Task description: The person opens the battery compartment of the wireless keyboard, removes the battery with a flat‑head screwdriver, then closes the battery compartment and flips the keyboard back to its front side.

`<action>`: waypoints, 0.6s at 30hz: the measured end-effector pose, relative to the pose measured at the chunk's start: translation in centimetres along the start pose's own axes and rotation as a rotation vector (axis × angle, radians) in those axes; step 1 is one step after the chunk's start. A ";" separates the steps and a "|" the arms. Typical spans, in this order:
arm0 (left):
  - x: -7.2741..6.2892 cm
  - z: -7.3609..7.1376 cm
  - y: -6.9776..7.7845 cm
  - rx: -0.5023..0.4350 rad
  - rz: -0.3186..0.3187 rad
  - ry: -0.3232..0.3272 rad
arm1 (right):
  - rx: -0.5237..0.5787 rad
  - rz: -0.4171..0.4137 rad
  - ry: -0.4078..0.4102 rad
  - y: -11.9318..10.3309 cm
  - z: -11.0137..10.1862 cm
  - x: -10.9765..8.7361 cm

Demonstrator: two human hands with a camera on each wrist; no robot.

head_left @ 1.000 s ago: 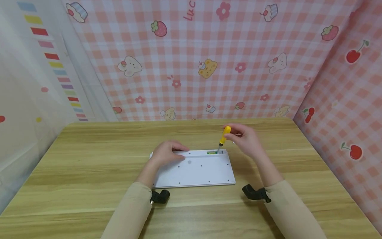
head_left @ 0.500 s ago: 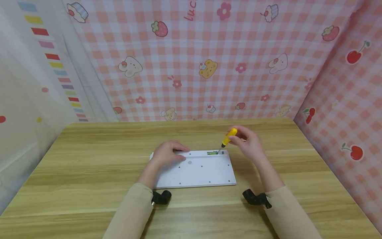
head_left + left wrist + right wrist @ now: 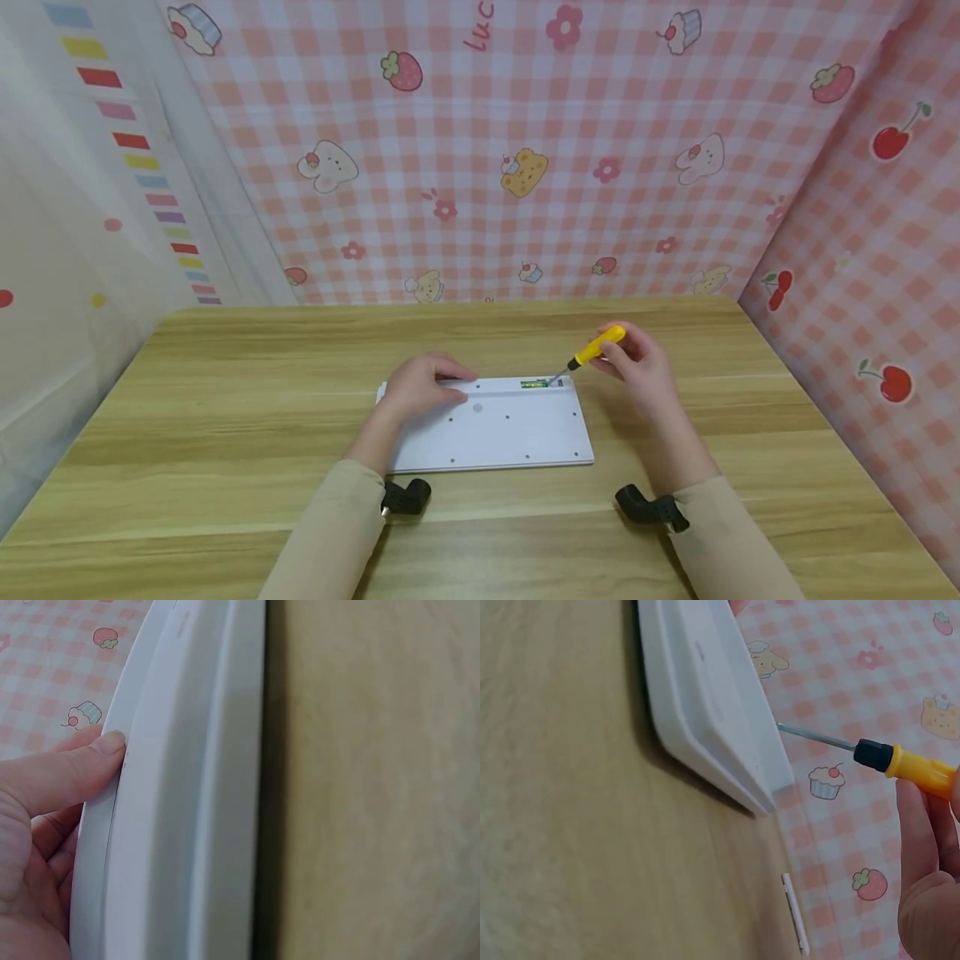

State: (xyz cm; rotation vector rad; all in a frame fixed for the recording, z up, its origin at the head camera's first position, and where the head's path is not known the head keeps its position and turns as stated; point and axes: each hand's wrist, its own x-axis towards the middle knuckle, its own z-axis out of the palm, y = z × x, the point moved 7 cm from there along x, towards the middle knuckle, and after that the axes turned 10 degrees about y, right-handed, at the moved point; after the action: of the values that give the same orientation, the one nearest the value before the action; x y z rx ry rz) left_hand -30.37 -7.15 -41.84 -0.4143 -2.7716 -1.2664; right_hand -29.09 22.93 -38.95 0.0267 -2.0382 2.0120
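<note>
"Where did you have the keyboard [image 3: 487, 437]?"

"Flat on the counter [image 3: 225, 417] in front of me, its screwed underside facing up, with the battery [image 3: 534, 384] bare near the far right corner."

"And your hands?"

"Both were busy. My left hand [image 3: 420, 385] gripped the far edge towards the left, thumb on top and fingers curled beyond it. My right hand [image 3: 643, 371] had closed thumb and fingers round the yellow handle of a screwdriver [image 3: 600, 344], which leaned right, its tip down by the battery's right end."

"Touching it?"

"Too small to tell."

"So how far along were you?"

"Partway, I'd say. The battery was already uncovered. A narrow white strip [image 3: 795, 913] lay on the counter off to the right, apart from the keyboard; probably the cover."

"What was left?"

"The battery was still in its place, lying lengthwise along the far edge. To my eye, working it loose wasn't finished, and the cover was yet to go back."
</note>
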 end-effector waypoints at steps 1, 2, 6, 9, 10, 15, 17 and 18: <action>0.0 0.0 0.0 -0.001 -0.002 0.000 | 0.015 0.007 0.007 0.2 -0.1 0.0; 0.0 0.0 0.0 -0.004 -0.006 -0.001 | 0.025 0.012 0.013 0.3 -0.3 0.0; 0.0 0.1 0.0 -0.002 -0.001 0.001 | 0.065 0.026 0.037 0.5 -0.5 -0.1; 0.0 0.1 -0.1 0.001 0.003 0.002 | 0.081 0.028 0.047 0.5 -0.5 -0.1; 0.0 0.0 -0.1 0.003 0.006 0.002 | 0.084 0.032 0.051 0.6 -0.5 -0.2; 0.1 0.0 -0.1 0.005 0.007 0.004 | 0.069 0.045 0.065 0.8 -0.6 -0.2; 0.1 0.0 -0.1 0.005 0.007 0.004 | 0.066 0.050 0.068 0.8 -0.6 -0.2; 0.1 0.0 -0.1 0.003 0.006 0.002 | 0.067 0.054 0.070 0.9 -0.6 -0.2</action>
State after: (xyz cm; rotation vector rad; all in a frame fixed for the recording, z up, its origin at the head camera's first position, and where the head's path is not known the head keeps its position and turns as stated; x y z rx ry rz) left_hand -30.45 -7.16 -41.93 -0.4206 -2.7683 -1.2603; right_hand -29.00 23.52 -39.85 -0.0853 -1.9486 2.0823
